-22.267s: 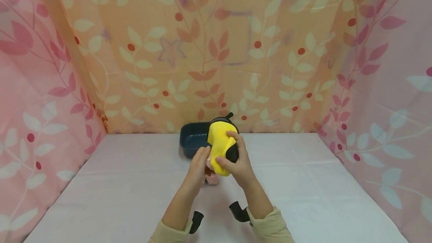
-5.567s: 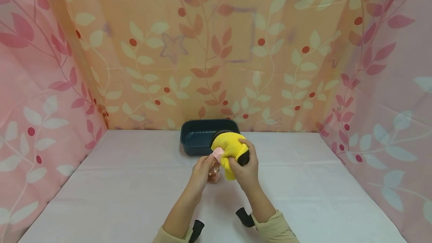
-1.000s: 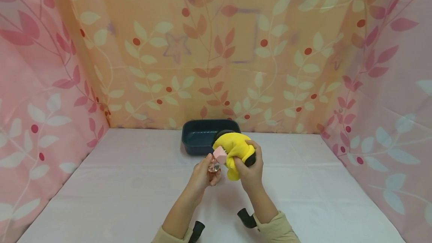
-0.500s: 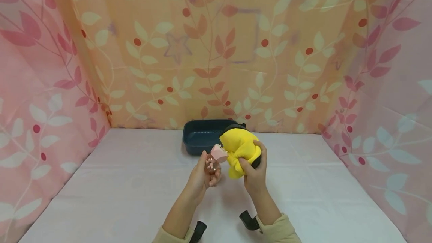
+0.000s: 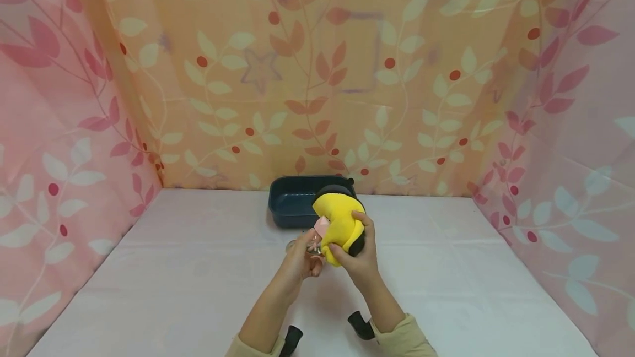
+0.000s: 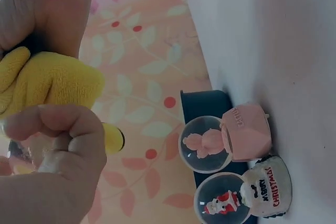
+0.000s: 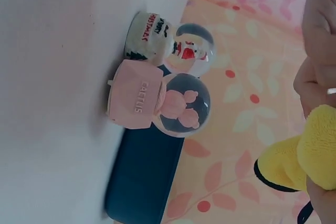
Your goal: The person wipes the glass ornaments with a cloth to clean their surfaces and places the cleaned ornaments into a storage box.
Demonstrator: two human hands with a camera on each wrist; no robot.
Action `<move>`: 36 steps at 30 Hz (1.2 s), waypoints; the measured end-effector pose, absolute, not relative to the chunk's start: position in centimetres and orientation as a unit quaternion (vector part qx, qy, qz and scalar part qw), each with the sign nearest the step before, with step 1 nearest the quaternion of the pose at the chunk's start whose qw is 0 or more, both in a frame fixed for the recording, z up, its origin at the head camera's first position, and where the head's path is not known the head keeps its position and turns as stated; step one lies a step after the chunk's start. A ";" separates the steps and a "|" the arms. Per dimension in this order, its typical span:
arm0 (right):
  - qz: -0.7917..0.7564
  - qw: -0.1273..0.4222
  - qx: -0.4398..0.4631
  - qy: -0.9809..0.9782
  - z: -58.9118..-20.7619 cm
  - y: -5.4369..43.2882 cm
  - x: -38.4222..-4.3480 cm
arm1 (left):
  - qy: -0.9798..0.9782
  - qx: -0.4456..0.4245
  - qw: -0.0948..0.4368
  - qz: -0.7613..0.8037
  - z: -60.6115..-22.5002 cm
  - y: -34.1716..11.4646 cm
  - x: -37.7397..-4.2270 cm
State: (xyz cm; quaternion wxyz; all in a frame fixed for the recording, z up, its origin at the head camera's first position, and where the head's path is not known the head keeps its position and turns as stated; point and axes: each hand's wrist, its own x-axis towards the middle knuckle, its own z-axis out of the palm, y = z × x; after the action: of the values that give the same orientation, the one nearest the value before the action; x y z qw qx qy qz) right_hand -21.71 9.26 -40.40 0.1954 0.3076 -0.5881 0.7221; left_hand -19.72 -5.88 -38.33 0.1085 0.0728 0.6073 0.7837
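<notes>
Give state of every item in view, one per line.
Clear snow globe with pink faceted base: held tilted in left hand, base partly hidden
Yellow fabric cloth with black trim: bunched in right hand
Pink faceted snow globe marked CACTUS: upright on white tabletop
White-based snow globe with Santa figure: upright beside it
Dark blue rectangular tray: upright, open-topped, behind both standing globes
</notes>
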 end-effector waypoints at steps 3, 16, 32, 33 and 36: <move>0.717 0.218 0.297 -0.591 -40.5 9.1 -21.7 | 0.609 0.075 0.093 0.784 -38.3 -5.8 -19.7; 0.683 0.306 0.248 -0.615 -40.0 8.8 -21.7 | 0.615 0.073 0.068 0.782 -38.4 -5.5 -19.7; 0.829 0.212 0.121 -0.504 -38.7 9.3 -21.3 | 0.524 0.080 0.135 0.837 -38.8 -6.0 -19.7; 0.833 0.218 0.121 -0.494 -38.7 9.4 -21.4 | 0.519 0.081 0.136 0.840 -38.8 -6.0 -19.7; 0.820 0.248 0.163 -0.490 -39.2 9.8 -21.5 | 0.509 0.078 0.134 0.846 -38.8 -5.9 -19.7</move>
State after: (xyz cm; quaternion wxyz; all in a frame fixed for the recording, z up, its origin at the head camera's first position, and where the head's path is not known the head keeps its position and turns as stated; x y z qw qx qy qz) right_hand -21.48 9.77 -39.21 0.2478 0.1627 -0.4903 0.8196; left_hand -19.74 -5.90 -38.79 0.1343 0.0781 0.5093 0.8464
